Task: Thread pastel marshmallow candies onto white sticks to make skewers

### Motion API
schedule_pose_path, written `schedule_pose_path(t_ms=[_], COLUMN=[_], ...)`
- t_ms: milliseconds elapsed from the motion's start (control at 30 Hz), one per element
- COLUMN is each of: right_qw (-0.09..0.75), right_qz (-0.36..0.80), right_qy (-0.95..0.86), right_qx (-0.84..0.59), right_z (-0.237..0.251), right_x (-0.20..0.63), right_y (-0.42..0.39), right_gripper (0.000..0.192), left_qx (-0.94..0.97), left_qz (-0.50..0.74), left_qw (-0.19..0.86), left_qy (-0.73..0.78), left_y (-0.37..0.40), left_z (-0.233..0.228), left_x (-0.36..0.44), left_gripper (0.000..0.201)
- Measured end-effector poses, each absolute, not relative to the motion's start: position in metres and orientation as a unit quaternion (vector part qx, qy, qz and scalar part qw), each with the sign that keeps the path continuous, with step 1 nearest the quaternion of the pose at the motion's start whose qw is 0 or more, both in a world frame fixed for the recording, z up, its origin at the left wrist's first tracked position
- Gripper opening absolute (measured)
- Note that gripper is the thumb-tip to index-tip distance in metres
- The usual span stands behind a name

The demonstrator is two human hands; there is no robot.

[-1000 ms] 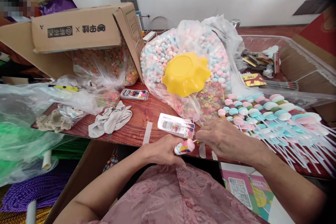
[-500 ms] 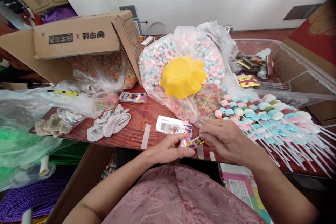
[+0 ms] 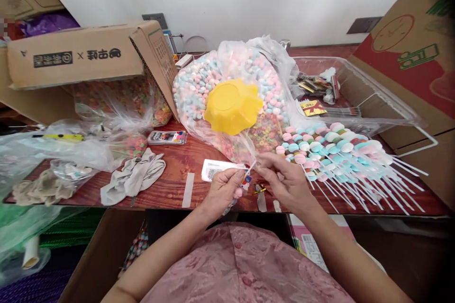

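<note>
1. Left grip (image 3: pixel 223 191): clenched on printed wrapper (image 3: pixel 246 180), pink candy showing at it; held at surface (image 3: pixel 174 165) near edge, centre. Wrapper print too small to read.
2. Right grip (image 3: pixel 284 177): pinching far end of white stick (image 3: pixel 251 166) that rises from the wrapper.
3. Yellow pack (image 3: pixel 312 108), far right in clear bin (image 3: pixel 377 87): reads "TWIST", rest unclear.
4. Carton (image 3: pixel 81 54), far left: "×" between dark logo block and bold characters; can't read those reliably.
5. White packet (image 3: pixel 213 169), just left of wrapper: fine print, illegible.
6. Right carton (image 3: pixel 408 47): clock outline, green graphic on red.
</note>
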State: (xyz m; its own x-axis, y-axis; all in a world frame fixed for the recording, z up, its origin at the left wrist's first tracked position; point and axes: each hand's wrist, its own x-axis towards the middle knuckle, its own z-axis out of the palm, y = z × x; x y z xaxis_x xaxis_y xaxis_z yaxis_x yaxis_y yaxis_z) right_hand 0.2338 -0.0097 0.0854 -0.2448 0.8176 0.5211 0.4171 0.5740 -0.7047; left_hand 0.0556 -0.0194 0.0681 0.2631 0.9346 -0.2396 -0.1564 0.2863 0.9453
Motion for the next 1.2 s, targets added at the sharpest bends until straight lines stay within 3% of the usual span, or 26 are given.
schedule_pose_path(t_ms=[67,167,500,733,867,1000,1100,1200], right_qw=[0.501,0.490,0.583,0.651,0.653,0.633,0.627,0.480], right_qz=[0.270,0.275,0.213,0.170,0.198,0.257,0.117,-0.102], right_qy=[-0.688,-0.683,-0.652,-0.600,-0.575,-0.573,-0.620,-0.791], right_qx=[-0.450,-0.466,-0.435,-0.433,-0.452,-0.453,-0.457,-0.365], right_z=[0.078,0.065,0.048,0.042,0.045,0.055,0.069,0.083], right_x=[0.229,0.216,0.211,0.196,0.198,0.211,0.231,0.255], right_y=[-0.018,-0.030,-0.027,-0.029,-0.028,-0.026,-0.026,-0.025], right_gripper=[0.023,0.005,0.013,0.017,0.008,0.017,0.011,0.031], left_qx=[0.428,0.457,0.428,0.409,0.435,0.499,0.452,0.400], left_qz=[0.443,0.465,0.403,0.414,0.367,0.326,0.327,0.284], left_qw=[0.654,0.625,0.738,0.752,0.761,0.729,0.769,0.829], left_qy=[0.440,0.429,0.330,0.309,0.311,0.336,0.312,0.269], left_y=[-0.017,-0.016,-0.025,-0.023,-0.018,-0.011,-0.007,-0.004], left_z=[0.069,0.066,0.054,0.057,0.062,0.068,0.071,0.073], left_x=[0.058,0.064,0.062,0.070,0.074,0.072,0.068,0.062], left_gripper=[0.047,0.043,0.038,0.036,0.046,0.049,0.046,0.043])
